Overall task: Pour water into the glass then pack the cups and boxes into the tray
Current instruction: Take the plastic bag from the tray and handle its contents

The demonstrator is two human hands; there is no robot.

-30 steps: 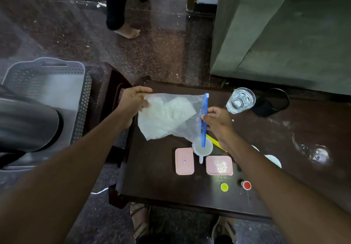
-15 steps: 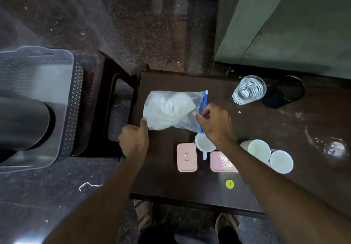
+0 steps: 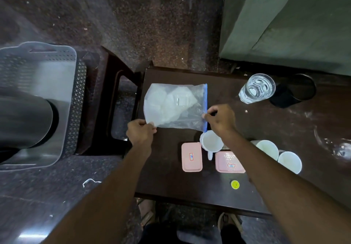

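A clear zip bag (image 3: 172,105) with a blue seal strip and white contents lies on the dark table (image 3: 171,183). My left hand (image 3: 140,132) pinches its near left corner. My right hand (image 3: 221,119) pinches the blue strip at its near right end. Just below the bag stands a white cup with a handle (image 3: 211,142). Two pink boxes (image 3: 191,157) (image 3: 228,162) lie in front of it. Two more white cups (image 3: 267,148) (image 3: 289,162) stand to the right. A glass of water (image 3: 257,88) stands at the back right. The grey tray (image 3: 62,99) sits at the left.
A steel jug (image 3: 24,122) lies in the tray. A black cup (image 3: 293,93) stands beside the glass. A small yellow cap (image 3: 235,184) lies near the table's front edge. A dark stool (image 3: 115,99) stands between tray and table. A green sofa (image 3: 284,19) is at the back right.
The bag has come down from the air to lie flat on the table. My left hand moved from its far corner to its near left corner; the right hand stays on the blue strip.
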